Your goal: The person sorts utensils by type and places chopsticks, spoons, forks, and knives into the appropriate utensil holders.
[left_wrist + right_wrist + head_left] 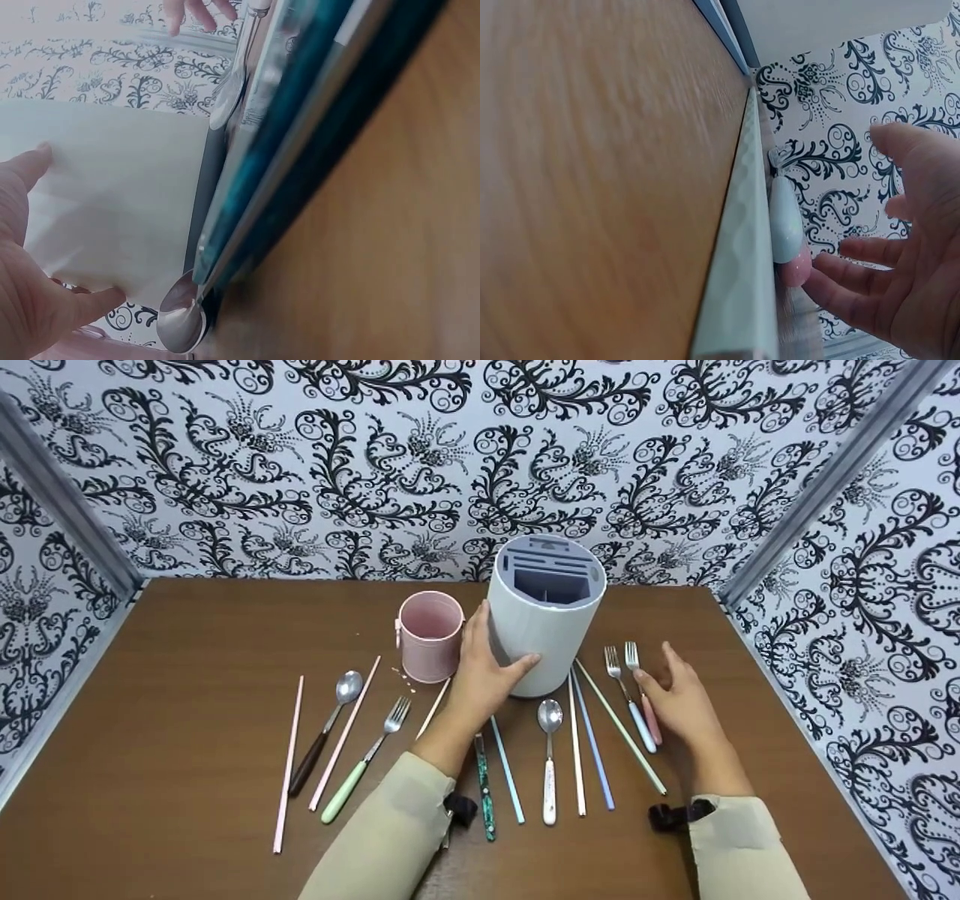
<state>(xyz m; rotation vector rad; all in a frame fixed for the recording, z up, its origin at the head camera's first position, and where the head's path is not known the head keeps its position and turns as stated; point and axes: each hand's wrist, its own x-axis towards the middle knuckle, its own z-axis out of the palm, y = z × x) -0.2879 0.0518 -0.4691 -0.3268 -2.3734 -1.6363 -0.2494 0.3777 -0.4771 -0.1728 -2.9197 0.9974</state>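
Note:
A white cylindrical cutlery holder [541, 637] with a grey slotted top stands towards the back of the table. My left hand [480, 667] grips its left side, thumb across the front and fingers round the far side. In the left wrist view, thumb and fingers of the left hand [37, 262] lie against its pale wall. My right hand [682, 701] is spread beside a pink-handled fork [651, 720] and a blue-handled fork [641, 727]. In the right wrist view, the fingers of the right hand [900, 262] are loosely bent close to the pink handle [798, 268].
A pink cup [430, 649] stands left of the holder. Spoons, including a white-handled one [550, 780] and a dark-handled one [315, 754], a green-handled fork [352, 784] and several chopsticks, such as a green one [622, 727], lie across the brown table [187, 720]. Patterned walls enclose it.

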